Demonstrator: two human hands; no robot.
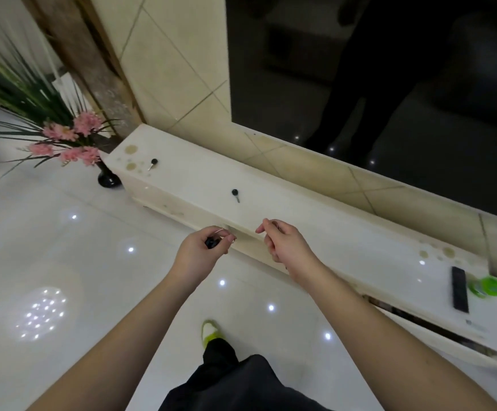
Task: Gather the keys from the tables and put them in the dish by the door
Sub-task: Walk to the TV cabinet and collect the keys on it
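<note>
Two black-headed keys lie on a long white cabinet top [315, 215]: one key [235, 195] near the middle, another key [153, 164] at the far left end. My left hand [204, 247] hovers over the cabinet's front edge, fingers closed on a black-headed key with a thin ring [213, 241]. My right hand [283, 241] is beside it, just below the middle key, fingers loosely curled and pinched; whether it holds anything is unclear. No dish is in view.
A black remote [460, 289] and a green round tin [486, 287] sit at the cabinet's right end. A black vase [108, 177] of pink flowers stands on the glossy floor at the left. A dark TV screen [389, 69] hangs behind. My foot [210, 332] is below.
</note>
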